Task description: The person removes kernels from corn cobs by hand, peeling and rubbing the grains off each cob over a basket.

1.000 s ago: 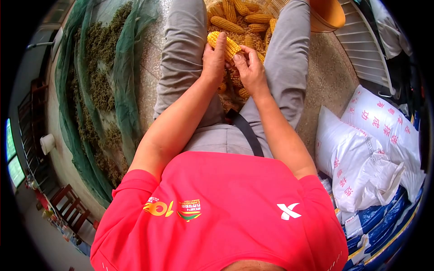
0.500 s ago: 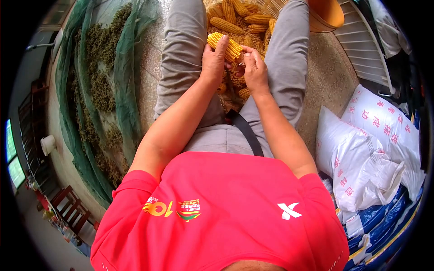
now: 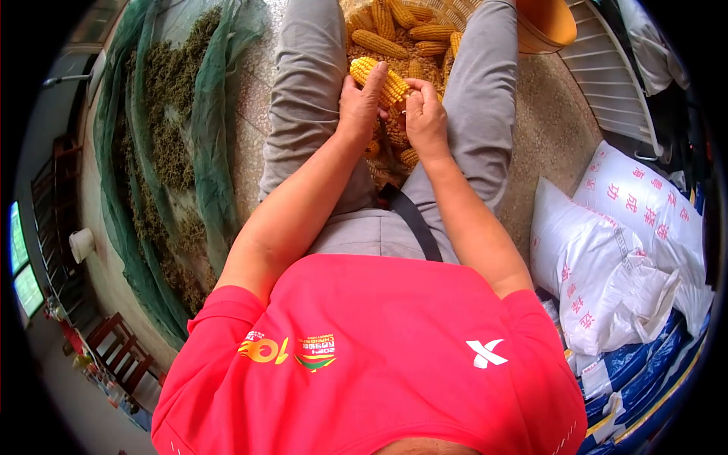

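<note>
My left hand point(image 3: 360, 105) is wrapped round a yellow corn cob point(image 3: 375, 73), its thumb lying along the top. The cob tilts down to the right, between my knees. At its lower right end, my right hand point(image 3: 426, 117) presses with its fingers curled and closed against the cob. A small pale spot shows by those fingers, too small to name. Beneath both hands, a woven basket point(image 3: 453, 10) holds several more corn cobs point(image 3: 379, 43) and loose kernels point(image 3: 431, 70); my hands and legs hide part of it.
An orange bucket point(image 3: 547, 26) stands beyond my right knee, near a white slatted rack point(image 3: 610, 76). White printed sacks point(image 3: 599, 280) lean at the right. Green netting point(image 3: 212, 114) with dried plants point(image 3: 168, 114) is spread on the left. A wooden chair point(image 3: 120, 345) stands at the lower left.
My right hand has shifted slightly down and its fingers have curled in more at the cob's end. My left hand and the cob have barely moved.
</note>
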A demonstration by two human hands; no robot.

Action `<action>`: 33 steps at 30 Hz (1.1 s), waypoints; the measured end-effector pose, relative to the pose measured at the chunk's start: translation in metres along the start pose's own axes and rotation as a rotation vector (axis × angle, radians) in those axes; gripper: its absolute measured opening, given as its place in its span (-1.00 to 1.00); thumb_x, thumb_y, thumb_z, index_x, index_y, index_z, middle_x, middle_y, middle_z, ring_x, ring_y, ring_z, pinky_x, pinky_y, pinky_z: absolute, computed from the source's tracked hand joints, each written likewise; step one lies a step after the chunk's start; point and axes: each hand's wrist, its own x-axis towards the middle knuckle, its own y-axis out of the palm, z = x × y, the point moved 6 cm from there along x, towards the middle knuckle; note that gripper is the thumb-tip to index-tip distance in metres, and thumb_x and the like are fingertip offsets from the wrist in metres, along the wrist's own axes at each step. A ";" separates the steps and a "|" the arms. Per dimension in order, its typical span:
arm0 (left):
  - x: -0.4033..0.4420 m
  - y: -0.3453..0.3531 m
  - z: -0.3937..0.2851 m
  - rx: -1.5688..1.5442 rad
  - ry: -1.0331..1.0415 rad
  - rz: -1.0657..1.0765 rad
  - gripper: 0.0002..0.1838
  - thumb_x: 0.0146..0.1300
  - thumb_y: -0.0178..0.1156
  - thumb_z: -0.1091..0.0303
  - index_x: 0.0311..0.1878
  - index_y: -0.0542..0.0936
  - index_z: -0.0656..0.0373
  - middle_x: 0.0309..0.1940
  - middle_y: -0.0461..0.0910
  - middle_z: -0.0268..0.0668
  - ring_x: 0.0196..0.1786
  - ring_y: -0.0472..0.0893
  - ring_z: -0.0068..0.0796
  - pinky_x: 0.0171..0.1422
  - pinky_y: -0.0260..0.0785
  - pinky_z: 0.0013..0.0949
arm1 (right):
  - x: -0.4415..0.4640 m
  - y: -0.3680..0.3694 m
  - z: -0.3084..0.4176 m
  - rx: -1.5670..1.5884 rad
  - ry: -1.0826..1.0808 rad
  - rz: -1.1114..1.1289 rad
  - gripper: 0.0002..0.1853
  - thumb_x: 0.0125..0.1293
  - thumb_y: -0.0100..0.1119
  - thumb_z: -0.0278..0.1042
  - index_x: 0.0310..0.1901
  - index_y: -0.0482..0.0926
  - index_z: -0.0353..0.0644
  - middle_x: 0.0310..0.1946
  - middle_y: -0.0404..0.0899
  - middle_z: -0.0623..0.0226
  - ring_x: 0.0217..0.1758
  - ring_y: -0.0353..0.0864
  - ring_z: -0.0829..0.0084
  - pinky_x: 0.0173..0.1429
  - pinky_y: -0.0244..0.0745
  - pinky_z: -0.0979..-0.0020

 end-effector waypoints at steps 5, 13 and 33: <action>0.000 0.000 0.000 -0.011 -0.010 0.001 -0.45 0.19 0.32 -0.04 -0.03 0.41 0.23 -0.34 0.57 -0.30 -0.50 0.57 -0.60 -0.62 0.36 -0.56 | -0.003 0.001 -0.002 0.326 0.296 0.090 -0.73 0.44 -0.07 -0.22 -0.02 0.49 -0.22 -0.40 0.58 0.24 -0.37 0.61 0.51 -0.44 0.54 0.45; 0.003 0.001 0.001 -0.104 -0.022 0.050 -0.55 0.24 0.29 0.04 -0.06 0.41 0.19 -0.37 0.56 -0.32 -0.55 0.53 -0.61 -0.64 0.33 -0.56 | -0.001 0.007 -0.011 0.275 0.193 0.088 -0.73 0.43 0.00 -0.22 -0.04 0.48 -0.27 -0.30 0.58 0.18 -0.33 0.61 0.40 -0.39 0.54 0.40; -0.001 0.003 -0.006 -0.113 0.019 0.052 -0.62 0.27 0.28 0.07 -0.11 0.42 0.15 -0.46 0.55 -0.38 -0.60 0.51 -0.65 -0.70 0.28 -0.57 | -0.003 0.005 0.002 0.131 0.003 0.121 -0.65 0.44 0.00 -0.18 0.06 0.43 -0.29 -0.15 0.57 -0.03 -0.12 0.60 0.09 -0.02 0.48 0.22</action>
